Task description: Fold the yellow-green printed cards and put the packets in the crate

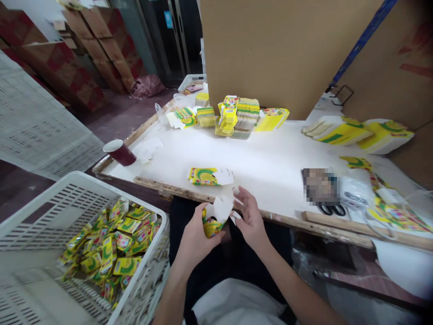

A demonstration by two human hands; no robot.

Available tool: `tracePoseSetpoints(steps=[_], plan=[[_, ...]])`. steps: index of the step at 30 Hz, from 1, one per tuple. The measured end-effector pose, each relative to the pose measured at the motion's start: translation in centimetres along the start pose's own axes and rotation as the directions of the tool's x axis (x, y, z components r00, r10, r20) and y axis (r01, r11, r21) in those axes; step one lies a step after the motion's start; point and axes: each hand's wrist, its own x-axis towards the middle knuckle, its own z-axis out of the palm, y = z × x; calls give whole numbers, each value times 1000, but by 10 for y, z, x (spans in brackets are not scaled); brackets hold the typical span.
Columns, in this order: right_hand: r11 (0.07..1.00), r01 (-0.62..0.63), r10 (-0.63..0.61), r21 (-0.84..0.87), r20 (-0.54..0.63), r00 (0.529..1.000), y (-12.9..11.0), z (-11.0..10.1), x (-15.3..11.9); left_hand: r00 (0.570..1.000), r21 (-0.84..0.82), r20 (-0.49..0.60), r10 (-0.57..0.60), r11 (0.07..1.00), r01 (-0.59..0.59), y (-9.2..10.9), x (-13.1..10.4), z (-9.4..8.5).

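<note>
My left hand (199,232) is wrapped round a small yellow-green carton (212,227) with its white end flaps raised, just over the front edge of the table. Close on its right, my right hand (246,214) has its fingers apart and curved toward the flaps; nothing can be seen held in it. Another yellow carton (206,176) lies on the white tabletop (189,151) beyond my hands, its white flaps pointing right.
A white basket (77,180) of small yellow packets (108,255) stands at left. A maroon cup (120,152) rests near the table's left edge. Stacked cartons (248,113) line the back. Black scissors (331,210) and a plastic bag (355,187) lie at right.
</note>
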Motion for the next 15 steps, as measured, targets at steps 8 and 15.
tracePoseSetpoints(steps=[8,15], plan=[[545,-619,472,566,403,784,-8,26,-4,996,44,-93,2,999,2,-3,1,12],[361,-721,546,592,493,678,-9,20,6,1000,142,-25,-3,990,6,-7,4,17]])
